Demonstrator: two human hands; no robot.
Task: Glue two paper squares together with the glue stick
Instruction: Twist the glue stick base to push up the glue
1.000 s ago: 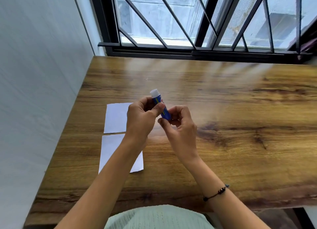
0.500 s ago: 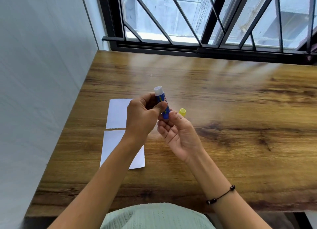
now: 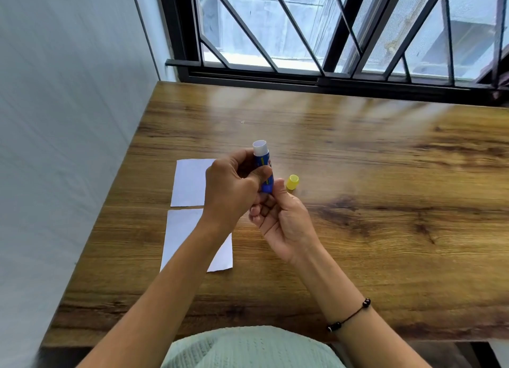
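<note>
pale paper first, the near paper square (image 3: 176, 232) flat at the wooden table's (image 3: 385, 175) left side under the left forearm, and the far paper square (image 3: 190, 182) just beyond it. above them the left hand (image 3: 234, 188) grips the blue glue stick (image 3: 264, 165) upright-ish, white tip up, while the right hand (image 3: 281, 216) sits palm-up with fingers curled, pinching the stick's base. past the thumb, the yellow cap (image 3: 292, 182) stands on the table.

Blue glue stick (image 3: 265, 172), white top; yellow cap (image 3: 292, 182); white paper squares (image 3: 190, 182).
</note>
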